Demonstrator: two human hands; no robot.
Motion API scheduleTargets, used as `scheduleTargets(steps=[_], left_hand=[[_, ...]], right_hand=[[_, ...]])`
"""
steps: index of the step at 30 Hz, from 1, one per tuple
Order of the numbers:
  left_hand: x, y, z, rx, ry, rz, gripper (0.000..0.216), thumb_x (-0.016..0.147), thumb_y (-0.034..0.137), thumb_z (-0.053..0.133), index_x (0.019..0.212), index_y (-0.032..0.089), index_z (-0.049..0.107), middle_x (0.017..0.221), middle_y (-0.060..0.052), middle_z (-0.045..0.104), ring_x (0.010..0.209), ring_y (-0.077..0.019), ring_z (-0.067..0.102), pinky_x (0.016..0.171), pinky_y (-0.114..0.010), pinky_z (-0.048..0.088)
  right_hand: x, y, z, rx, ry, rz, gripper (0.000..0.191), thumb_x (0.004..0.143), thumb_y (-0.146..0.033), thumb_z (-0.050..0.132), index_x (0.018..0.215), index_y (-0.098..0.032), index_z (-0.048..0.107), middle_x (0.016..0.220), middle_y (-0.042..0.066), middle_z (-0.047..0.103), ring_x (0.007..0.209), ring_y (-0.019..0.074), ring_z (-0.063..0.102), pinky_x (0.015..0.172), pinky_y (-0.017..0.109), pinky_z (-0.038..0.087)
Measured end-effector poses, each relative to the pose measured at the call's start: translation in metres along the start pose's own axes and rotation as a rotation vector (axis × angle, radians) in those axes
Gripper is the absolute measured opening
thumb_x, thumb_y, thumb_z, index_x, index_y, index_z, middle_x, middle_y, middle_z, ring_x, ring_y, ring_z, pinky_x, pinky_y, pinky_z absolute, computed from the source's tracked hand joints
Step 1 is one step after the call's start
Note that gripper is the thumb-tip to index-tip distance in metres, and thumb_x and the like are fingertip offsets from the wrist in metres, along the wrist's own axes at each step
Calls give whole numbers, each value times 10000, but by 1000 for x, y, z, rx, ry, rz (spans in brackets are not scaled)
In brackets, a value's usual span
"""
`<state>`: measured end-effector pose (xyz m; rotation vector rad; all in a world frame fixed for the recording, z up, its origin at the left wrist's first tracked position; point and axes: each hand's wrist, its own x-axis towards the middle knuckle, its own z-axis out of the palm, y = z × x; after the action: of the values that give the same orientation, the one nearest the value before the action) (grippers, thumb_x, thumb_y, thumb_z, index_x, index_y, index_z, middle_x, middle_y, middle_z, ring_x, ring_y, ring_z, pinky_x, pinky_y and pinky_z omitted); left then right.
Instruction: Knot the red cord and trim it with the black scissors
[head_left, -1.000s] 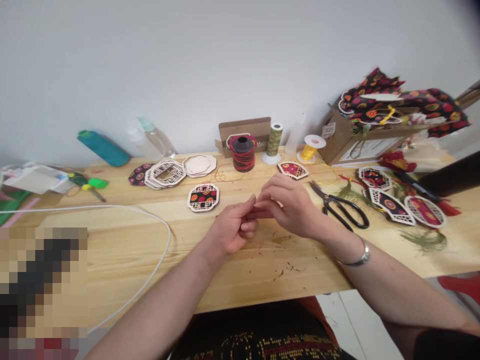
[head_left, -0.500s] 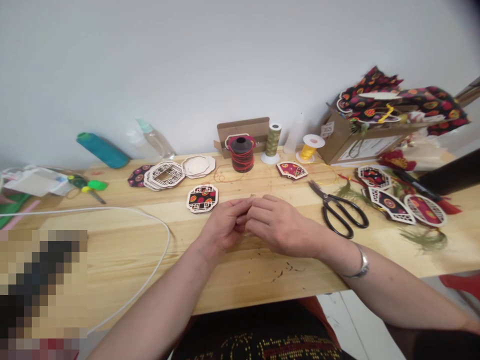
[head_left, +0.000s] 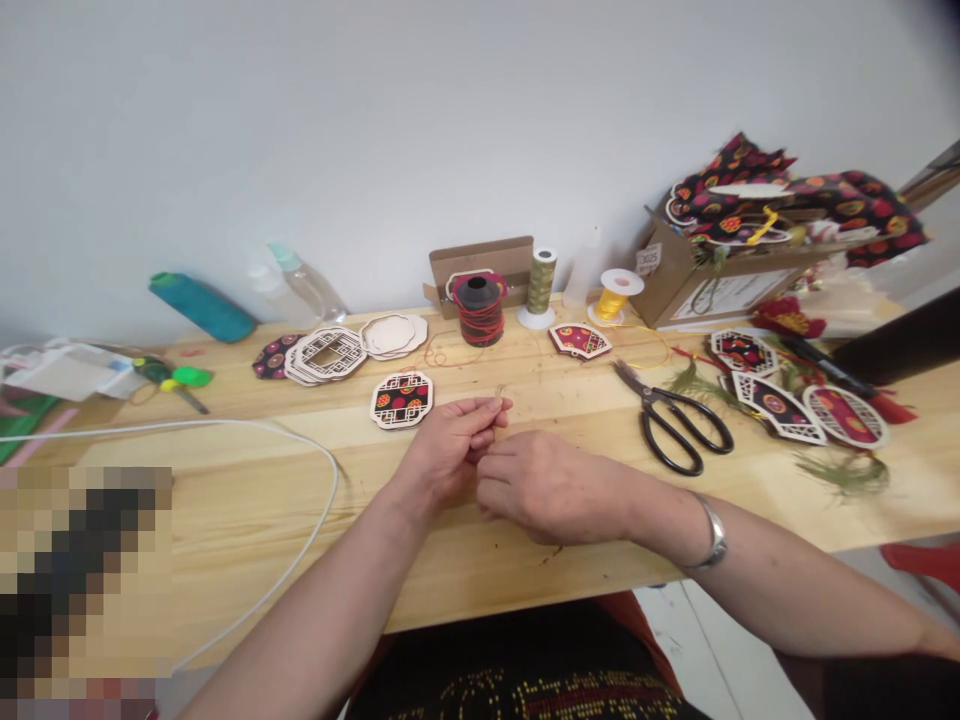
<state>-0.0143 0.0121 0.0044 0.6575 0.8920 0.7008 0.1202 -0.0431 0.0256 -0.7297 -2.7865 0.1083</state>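
Observation:
My left hand [head_left: 450,450] is closed in a pinch over the wooden table [head_left: 247,520], with a thin thread end [head_left: 499,393] sticking up from its fingertips. My right hand [head_left: 547,485] lies just below and right of it, fingers curled and touching the left hand; what it grips is hidden. A lattice ornament with dark patterned fabric [head_left: 403,397] lies just beyond my left hand. Black scissors [head_left: 675,425] lie to the right of my right hand.
Along the wall stand a red thread spool [head_left: 478,310], a green spool [head_left: 541,285], a yellow spool [head_left: 613,297] and a teal cone [head_left: 201,305]. Blank lattice pieces [head_left: 330,352] are stacked left; finished ornaments [head_left: 795,405] and a cardboard box [head_left: 712,275] sit right. A white cable [head_left: 300,440] loops left.
My right hand has dropped from above the left fingertips down toward me, drawing back along the thread. My left hand keeps its pinch and has hardly shifted.

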Motion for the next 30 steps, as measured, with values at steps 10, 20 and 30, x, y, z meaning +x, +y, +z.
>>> scheduleTargets(steps=[10, 20, 30], left_hand=[[0, -1, 1, 5, -7, -22, 107, 680, 129, 725, 740, 50, 686, 610, -2, 539, 377, 35, 321, 348, -89, 182], [1, -1, -1, 28, -32, -22, 131, 673, 151, 736, 740, 48, 692, 614, -7, 540, 381, 35, 319, 352, -96, 176], [1, -3, -2, 59, -58, -6, 175, 629, 187, 768, 727, 65, 690, 576, 3, 535, 388, 20, 324, 362, -117, 152]], right_hand=[[2, -8, 2, 319, -122, -26, 135, 867, -172, 539, 820, -126, 656, 763, 23, 633, 678, 116, 497, 617, 238, 386], [3, -12, 1, 505, -193, -57, 108, 848, -161, 581, 795, -125, 668, 770, 17, 656, 679, 102, 510, 668, 226, 407], [5, -11, 0, 556, -278, 1, 97, 839, -157, 592, 786, -149, 673, 769, 9, 676, 685, 111, 535, 663, 235, 407]])
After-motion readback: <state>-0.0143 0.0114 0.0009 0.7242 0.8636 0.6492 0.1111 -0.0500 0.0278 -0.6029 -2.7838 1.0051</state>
